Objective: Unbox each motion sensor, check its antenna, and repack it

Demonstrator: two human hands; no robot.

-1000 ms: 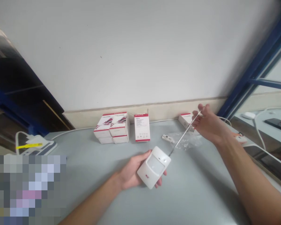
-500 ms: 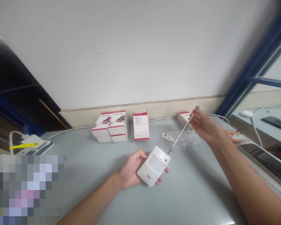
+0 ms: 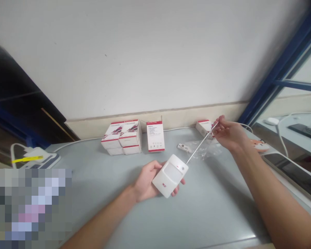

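Note:
My left hand (image 3: 145,180) grips a white motion detector (image 3: 170,175) with a frosted window and a small red mark, held just above the grey table (image 3: 98,173). A thin metal antenna (image 3: 200,144) runs from the detector's top corner up and to the right. My right hand (image 3: 229,134) pinches the antenna's far tip between thumb and fingers, near the back of the table.
Several white-and-red boxes (image 3: 122,137) and one upright box (image 3: 155,136) line the back wall, with another box (image 3: 204,126) behind my right hand. A small white part (image 3: 184,147) and a clear plastic bag (image 3: 206,151) lie under the antenna. Blue frame at right.
The view has shifted slightly. My right hand went from loosely open fingers to a tight pinch on the antenna tip and moved a little toward me. The detector has stayed in my left hand.

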